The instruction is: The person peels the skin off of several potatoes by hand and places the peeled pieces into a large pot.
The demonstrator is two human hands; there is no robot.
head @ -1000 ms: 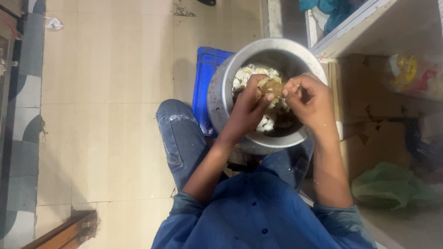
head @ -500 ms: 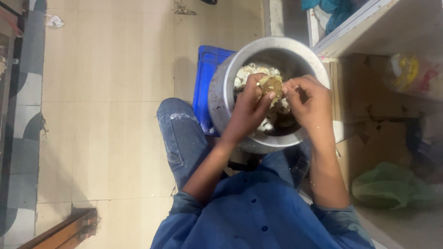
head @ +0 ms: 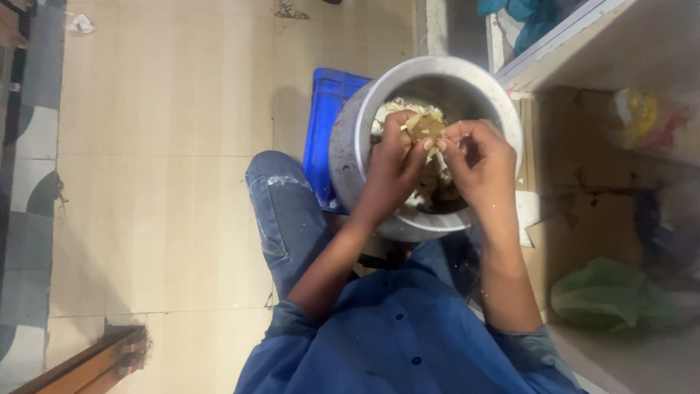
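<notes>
- Left hand (head: 390, 171): fingers curled round a small brownish, lumpy piece of vegetable (head: 425, 128), gripping it from the left and below, held over the mouth of the pot.
- Right hand (head: 477, 164): fingertips pinched narrow against the right side of the same piece; whether it peels or only steadies cannot be told.
- Brownish piece: sits between both hands, above the pale contents, not resting in them.
- Large round grey metal pot (head: 350, 157): between the person's knees, part-filled with pale whitish peelings or cut pieces (head: 390, 109).
- Blue plastic crate (head: 324, 120): on the tiled floor, touching the pot's left side.
- Green plastic bag (head: 609, 299): lying well to the right, under a shelf.
- Change from a second ago: very little. Both hands keep the same grip on the piece over the pot; the right fingers have shifted slightly against it. Pot, crate and bag have not moved.
- Reading: the handling of this one piece appears to be mid-way, with the piece not yet dropped among the pale contents.
</notes>
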